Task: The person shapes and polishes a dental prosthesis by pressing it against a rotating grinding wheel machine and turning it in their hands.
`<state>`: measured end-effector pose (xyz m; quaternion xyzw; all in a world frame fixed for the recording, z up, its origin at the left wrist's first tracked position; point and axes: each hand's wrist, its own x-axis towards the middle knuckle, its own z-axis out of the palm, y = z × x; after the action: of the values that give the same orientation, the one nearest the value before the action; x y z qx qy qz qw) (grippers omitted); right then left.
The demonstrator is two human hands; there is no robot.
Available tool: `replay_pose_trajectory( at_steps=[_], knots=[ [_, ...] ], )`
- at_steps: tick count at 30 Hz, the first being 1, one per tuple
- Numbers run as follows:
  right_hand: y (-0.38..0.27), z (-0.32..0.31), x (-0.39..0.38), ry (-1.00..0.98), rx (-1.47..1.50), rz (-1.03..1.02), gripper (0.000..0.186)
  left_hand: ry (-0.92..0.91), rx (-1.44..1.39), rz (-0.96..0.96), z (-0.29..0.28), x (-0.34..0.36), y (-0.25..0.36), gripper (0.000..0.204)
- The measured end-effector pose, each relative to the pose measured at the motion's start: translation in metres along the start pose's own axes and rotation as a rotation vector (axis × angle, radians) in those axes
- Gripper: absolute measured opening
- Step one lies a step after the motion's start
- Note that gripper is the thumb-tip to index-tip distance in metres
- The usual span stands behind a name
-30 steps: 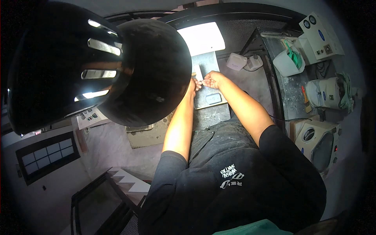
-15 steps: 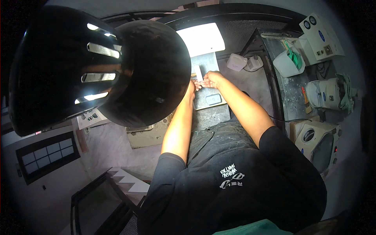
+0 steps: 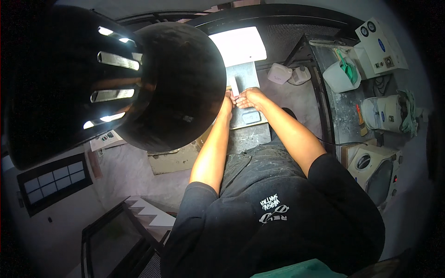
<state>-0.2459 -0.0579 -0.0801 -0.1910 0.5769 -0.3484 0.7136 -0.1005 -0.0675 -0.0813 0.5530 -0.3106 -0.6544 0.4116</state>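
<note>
My left hand (image 3: 227, 104) is partly hidden by the black lamp shade (image 3: 181, 83), its fingers closed near those of my right hand (image 3: 250, 97). Both meet at the lower end of a short white bar (image 3: 233, 85) on the metal work board (image 3: 248, 69). My right fingers are curled and pinched; what either hand holds is too small to make out. A tan strip (image 3: 228, 87) shows beside the bar. A flat rectangular object with a dark rim (image 3: 251, 117) lies just below my hands.
A white panel (image 3: 236, 44) glows behind the board. Two jugs (image 3: 279, 73) stand beyond it at right. The side counter (image 3: 340, 116) carries a bucket with green tools (image 3: 338, 76), a brush (image 3: 361, 123) and cream machines (image 3: 375, 167). The lamp fills much of the upper left.
My right hand has shifted slightly down, with its fingers a little more curled. The view has shifted slightly; the objects on the board look otherwise unchanged.
</note>
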Motion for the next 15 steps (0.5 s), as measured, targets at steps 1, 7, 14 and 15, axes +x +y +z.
replay_pose_trajectory(
  at_steps=[1, 7, 14, 15],
  knots=[
    [0.002, 0.001, -0.001, -0.005, 0.035, 0.011, 0.017, 0.008, -0.012, 0.008, 0.001, -0.001, 0.000, 0.021],
    [0.002, 0.003, -0.002, 0.012, 0.085, 0.025, 0.017, 0.038, -0.078, -0.047, 0.004, -0.001, -0.001, 0.024],
    [-0.005, 0.000, 0.002, 0.096, -0.025, -0.053, 0.014, 0.009, -0.070, -0.056, 0.001, 0.001, -0.011, 0.019],
    [-0.006, 0.000, 0.002, 0.125, -0.065, -0.075, 0.014, 0.003, -0.063, -0.068, 0.001, 0.002, -0.013, 0.018]
  ],
)
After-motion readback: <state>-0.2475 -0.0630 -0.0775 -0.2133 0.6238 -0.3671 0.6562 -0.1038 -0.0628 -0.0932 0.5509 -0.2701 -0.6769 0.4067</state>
